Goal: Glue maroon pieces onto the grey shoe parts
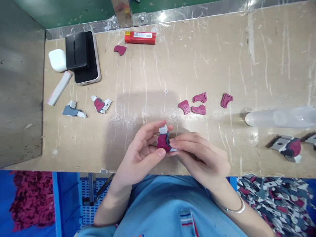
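We see both hands at the lower center of the frame, working on one small part (163, 143) held just above the front edge of the bench (148, 75). The part shows a maroon face, a dark grey edge and a pale tip pointing up the frame. The left hand (138, 154) grips it from the left, thumb against the lower edge of the maroon face and the fingers curled behind. The right hand (202, 159) pinches its right side with the fingertips; we cannot make out the contact under them.

Up and to the right of the hands, we find three loose maroon pieces (184, 107) grouped close together, with a fourth piece (226, 100) a little apart. At the left of the frame lie two assembled parts (100, 104), and at the right edge we see another assembled part (287, 148) below a translucent tube (278, 118). In the upper left, a black case (77, 51) rests on a phone-like device (95, 77) beside a white case (57, 60). At the lower left we see a heap of maroon pieces (34, 200), and at the lower right a heap of mixed parts (274, 200).
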Motion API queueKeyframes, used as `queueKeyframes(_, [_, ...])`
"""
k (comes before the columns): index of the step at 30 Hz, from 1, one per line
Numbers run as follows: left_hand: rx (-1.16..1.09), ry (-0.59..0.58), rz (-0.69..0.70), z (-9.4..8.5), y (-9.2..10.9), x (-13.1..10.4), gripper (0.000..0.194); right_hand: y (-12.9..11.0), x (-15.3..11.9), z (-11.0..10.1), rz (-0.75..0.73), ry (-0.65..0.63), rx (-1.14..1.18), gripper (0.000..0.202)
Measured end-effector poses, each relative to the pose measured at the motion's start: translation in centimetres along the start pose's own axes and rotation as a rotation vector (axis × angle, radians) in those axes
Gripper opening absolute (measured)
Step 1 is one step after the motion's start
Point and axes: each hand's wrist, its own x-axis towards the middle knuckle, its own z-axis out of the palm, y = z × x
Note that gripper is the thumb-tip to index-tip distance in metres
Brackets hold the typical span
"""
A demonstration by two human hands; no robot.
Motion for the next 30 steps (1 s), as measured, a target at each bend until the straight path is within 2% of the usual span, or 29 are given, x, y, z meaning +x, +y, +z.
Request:
queueKeyframes(5, [0.004, 0.062, -0.038, 0.1, -0.5, -0.1, 0.044, 0.0, 0.0, -0.1, 0.011, -0.012, -0.019, 0.024])
queueKeyframes(13, [0.026, 0.066, 0.000, -0.2, -0.9, 0.2, 0.046, 0.2, -0.1, 0.1, 0.010, 0.000, 0.006, 0.030])
queueKeyframes(16, [0.088, 0.110, 0.067, 0.5, -1.2, -0.4, 0.050, -0.3, -0.4, 0.4, 0.161, 0.037, 0.124, 0.028])
queueKeyframes(20, [0.264, 0.109, 0.275, 1.8, -1.5, -1.5, 0.075, -1.3, -0.4, 0.9, 0.409, 0.032, 0.329, 0.044])
queueKeyframes(23, [0.378, 0.178, 0.360, 2.6, -1.4, -1.9, 0.088, -1.7, -0.1, 1.5, 0.467, 0.018, 0.411, 0.036])
queueKeyframes(26, [0.419, 0.282, 0.398, 2.9, -1.3, -1.9, 0.091, -1.9, 0.3, 2.0, 0.537, 0.059, 0.455, 0.022])
queueKeyframes(30, [0.417, 0.253, 0.430, 2.5, -1.3, -1.9, 0.092, -1.8, 0.8, 2.1, 0.570, 0.100, 0.479, 0.018])
